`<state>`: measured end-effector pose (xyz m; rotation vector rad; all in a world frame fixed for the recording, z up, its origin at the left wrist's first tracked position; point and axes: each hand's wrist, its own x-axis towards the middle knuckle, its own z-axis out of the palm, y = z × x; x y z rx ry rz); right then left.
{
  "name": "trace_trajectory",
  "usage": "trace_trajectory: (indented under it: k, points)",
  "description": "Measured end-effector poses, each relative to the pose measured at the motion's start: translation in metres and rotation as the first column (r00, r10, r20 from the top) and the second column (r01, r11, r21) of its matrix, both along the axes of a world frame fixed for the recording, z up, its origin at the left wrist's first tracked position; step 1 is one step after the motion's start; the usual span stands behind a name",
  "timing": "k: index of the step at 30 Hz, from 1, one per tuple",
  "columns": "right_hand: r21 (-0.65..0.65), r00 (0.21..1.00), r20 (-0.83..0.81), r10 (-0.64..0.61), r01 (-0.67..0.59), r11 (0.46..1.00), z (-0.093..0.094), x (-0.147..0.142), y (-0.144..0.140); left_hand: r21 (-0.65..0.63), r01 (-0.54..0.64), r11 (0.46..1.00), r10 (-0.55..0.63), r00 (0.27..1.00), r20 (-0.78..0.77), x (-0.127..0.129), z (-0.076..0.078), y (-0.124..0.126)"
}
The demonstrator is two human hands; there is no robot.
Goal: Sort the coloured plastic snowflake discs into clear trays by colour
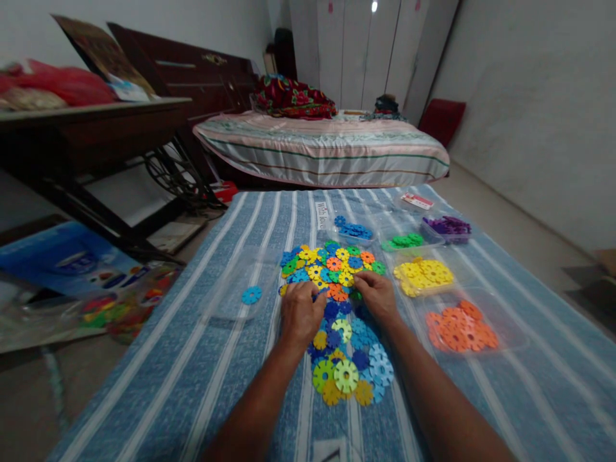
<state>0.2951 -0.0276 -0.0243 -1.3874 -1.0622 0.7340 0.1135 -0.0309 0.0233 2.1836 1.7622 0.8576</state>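
Low in the centre of the frame, a mixed pile of snowflake discs (pixel 346 321) lies on the striped blue cloth (pixel 192 359). Your left hand (pixel 301 311) rests on the pile, fingers curled down onto the discs; whether they grip one cannot be told. Your right hand (pixel 378 295) sits just beside it, fingers bent onto the pile, hold likewise unclear. At centre right lie sorted orange discs (pixel 459 327), then yellow discs (pixel 423 276). A single blue disc (pixel 251 294) lies at centre left. Beyond, green discs (pixel 404 241), purple discs (pixel 447 226), then the bed (pixel 322 151).
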Motion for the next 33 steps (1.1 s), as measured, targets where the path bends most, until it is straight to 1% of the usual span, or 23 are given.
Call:
trace_trajectory:
  k: [3,4,6,7,8,9,11,12,13,14,15,17,19,21,24,26,28,31,33]
  points:
    - [0.011,1.000,0.009,0.005,-0.006,1.000,-0.001,0.000,0.000,-0.196,0.013,0.981,0.019,0.987,0.158,0.000,0.010,0.008]
    - [0.014,1.000,0.010,0.005,-0.005,1.000,-0.001,0.000,0.000,-0.247,0.038,0.968,0.014,0.979,0.204,0.003,0.016,0.013]
    - [0.020,1.000,0.007,0.001,-0.001,1.000,-0.001,0.000,0.001,-0.310,0.088,0.947,0.002,0.960,0.279,0.015,0.031,0.028]
    - [0.020,1.000,0.006,0.001,-0.001,1.000,0.000,0.000,0.001,-0.329,0.116,0.937,-0.008,0.950,0.311,0.023,0.041,0.037]
    - [0.019,1.000,0.006,0.004,-0.004,1.000,0.000,0.000,0.001,-0.338,0.123,0.933,0.007,0.933,0.360,0.033,0.052,0.047]
    - [0.016,1.000,0.006,0.005,-0.005,1.000,-0.001,0.000,0.001,-0.355,0.140,0.924,0.030,0.900,0.435,0.044,0.063,0.057]
    - [0.010,1.000,0.003,0.006,-0.006,1.000,-0.001,0.001,0.001,-0.367,0.210,0.906,0.064,0.788,0.612,0.064,0.083,0.076]
    - [0.008,1.000,-0.001,0.004,-0.004,1.000,-0.001,0.001,0.001,-0.346,0.240,0.907,0.061,0.738,0.672,0.072,0.091,0.084]
    - [0.007,1.000,-0.006,0.001,-0.001,1.000,-0.001,0.001,0.001,-0.322,0.231,0.918,0.062,0.718,0.693,0.078,0.096,0.089]
    - [0.005,1.000,-0.010,0.000,0.000,1.000,-0.001,0.001,0.001,-0.298,0.221,0.929,0.054,0.714,0.698,0.081,0.098,0.093]
    - [0.003,1.000,-0.012,-0.001,0.001,1.000,-0.001,0.001,0.001,-0.276,0.212,0.937,0.038,0.728,0.685,0.082,0.097,0.093]
    - [-0.003,1.000,-0.014,-0.002,0.002,1.000,-0.001,0.002,0.001,-0.258,0.222,0.940,-0.016,0.785,0.619,0.076,0.084,0.088]
    - [-0.005,1.000,-0.015,-0.001,0.001,1.000,-0.001,0.002,0.001,-0.268,0.259,0.928,-0.086,0.849,0.522,0.062,0.064,0.075]
    - [-0.001,1.000,-0.013,0.001,-0.001,1.000,-0.001,0.002,0.002,-0.272,0.253,0.928,-0.131,0.909,0.396,0.046,0.043,0.057]
    - [0.004,1.000,0.006,0.009,-0.009,1.000,0.000,0.003,0.001,-0.250,0.236,0.939,-0.190,0.962,0.196,0.023,0.021,0.030]
    - [0.003,1.000,0.021,0.018,-0.018,1.000,0.001,0.003,0.001,-0.216,0.248,0.944,-0.237,0.969,0.074,0.013,0.013,0.015]
    - [0.004,0.999,0.032,0.020,-0.021,1.000,0.001,0.004,0.001,-0.155,0.283,0.947,-0.290,0.957,-0.023,0.005,0.008,0.002]
    - [0.004,1.000,0.024,0.010,-0.010,1.000,-0.001,0.004,0.000,-0.063,0.356,0.932,-0.361,0.927,-0.105,-0.004,-0.001,-0.009]
    - [0.005,1.000,0.009,0.013,-0.013,1.000,-0.002,0.005,0.000,-0.025,0.383,0.923,-0.383,0.914,-0.134,-0.009,-0.007,-0.014]
